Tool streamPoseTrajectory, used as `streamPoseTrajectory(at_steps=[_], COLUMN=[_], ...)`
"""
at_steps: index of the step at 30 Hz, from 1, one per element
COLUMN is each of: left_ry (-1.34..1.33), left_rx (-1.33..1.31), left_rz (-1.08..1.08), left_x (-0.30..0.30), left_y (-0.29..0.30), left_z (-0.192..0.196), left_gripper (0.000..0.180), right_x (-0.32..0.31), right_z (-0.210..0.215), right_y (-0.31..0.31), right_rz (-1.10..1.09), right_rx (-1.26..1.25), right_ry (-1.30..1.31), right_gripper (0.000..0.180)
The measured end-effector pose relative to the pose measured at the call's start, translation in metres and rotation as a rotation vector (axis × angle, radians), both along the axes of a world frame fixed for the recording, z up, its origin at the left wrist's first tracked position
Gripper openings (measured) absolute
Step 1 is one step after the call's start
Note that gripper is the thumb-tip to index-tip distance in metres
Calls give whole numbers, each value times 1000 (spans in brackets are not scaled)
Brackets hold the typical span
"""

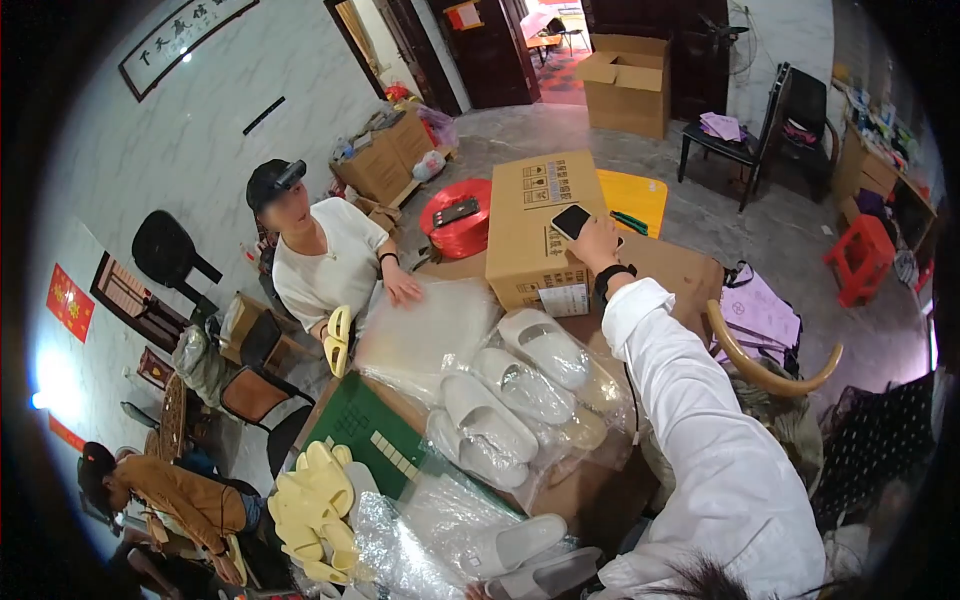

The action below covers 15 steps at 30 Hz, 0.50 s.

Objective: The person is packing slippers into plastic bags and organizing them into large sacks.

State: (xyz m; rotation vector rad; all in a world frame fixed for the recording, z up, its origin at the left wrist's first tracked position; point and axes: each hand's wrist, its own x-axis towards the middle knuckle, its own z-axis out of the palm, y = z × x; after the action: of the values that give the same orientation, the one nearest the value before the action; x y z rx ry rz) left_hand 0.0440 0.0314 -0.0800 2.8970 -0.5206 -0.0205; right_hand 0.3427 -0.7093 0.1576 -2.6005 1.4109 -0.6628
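My right hand (597,243), with a dark band at its wrist, is closed around a smartphone (571,221) by the right edge of a cardboard carton (545,215). The phone's dark screen faces up. At the lower edge, a small skin-toned patch beside the pale grey slippers (515,545) may be fingers of my left hand (477,593); what they do is hidden. Several white slippers (488,412) lie in clear plastic bags mid-table. Across the table, a person in a white top rests one hand on a stack of clear bags (425,325) and holds a yellow slipper (338,340).
Yellow slippers (318,505) are heaped near a green mat (365,430). Behind the bags sits a red string roll (462,215) with a dark device on top. Green-handled snips (629,222) lie on a yellow board (640,195). A curved wooden armrest (775,375) stands at right.
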Motion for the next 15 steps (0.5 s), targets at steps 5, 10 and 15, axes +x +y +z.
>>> streamPoseTrajectory(at_steps=[5, 10, 15], left_ry=[41, 19, -120], left_rx=[163, 174, 61], left_rz=[-21, 33, 46], left_x=[-8, -15, -20], left_y=[-4, 2, 8], left_z=[11, -16, -23], left_gripper=[60, 61, 61], right_x=[12, 10, 9], right_z=[32, 26, 18], right_y=[1, -11, -8], right_rz=[138, 171, 222], right_rx=[196, 145, 70], right_ry=[122, 128, 94], right_gripper=[75, 77, 70])
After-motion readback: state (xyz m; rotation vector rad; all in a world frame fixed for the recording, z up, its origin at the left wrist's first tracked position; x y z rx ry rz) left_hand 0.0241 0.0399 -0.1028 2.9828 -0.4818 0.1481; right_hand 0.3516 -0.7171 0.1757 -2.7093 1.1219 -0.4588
